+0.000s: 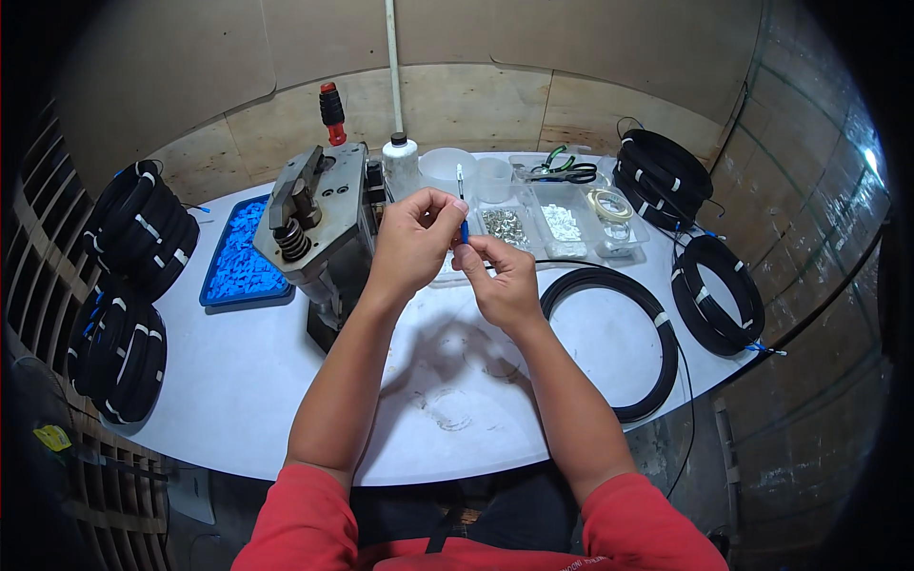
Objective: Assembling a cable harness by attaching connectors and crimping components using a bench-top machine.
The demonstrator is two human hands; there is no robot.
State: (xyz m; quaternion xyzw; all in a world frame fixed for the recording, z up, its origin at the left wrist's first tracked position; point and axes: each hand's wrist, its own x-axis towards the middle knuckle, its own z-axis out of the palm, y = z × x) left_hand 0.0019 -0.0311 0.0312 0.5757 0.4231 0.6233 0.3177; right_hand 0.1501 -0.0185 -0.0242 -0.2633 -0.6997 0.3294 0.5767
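Both hands meet in front of me, above the middle of the white table. Between them stands a thin black cable end [461, 195] with a white tip pointing up and away. My left hand [411, 243] pinches it with thumb and forefinger just below the tip. Close beneath, my right hand [506, 284] has its fingers closed round the lower part, where a small blue sleeve [465, 231] shows between the hands. From the right hand a black cable runs rightward to a large coil of black cable [669, 357] lying flat on the table, tied with white bands.
A metal press [328, 205] stands left of my hands, beside a blue tray [211, 276] of small blue pieces. Behind are a white bottle [401, 167], clear containers with metal and white parts [560, 224], and scissors [576, 173]. More black coils [143, 228] flank the table.
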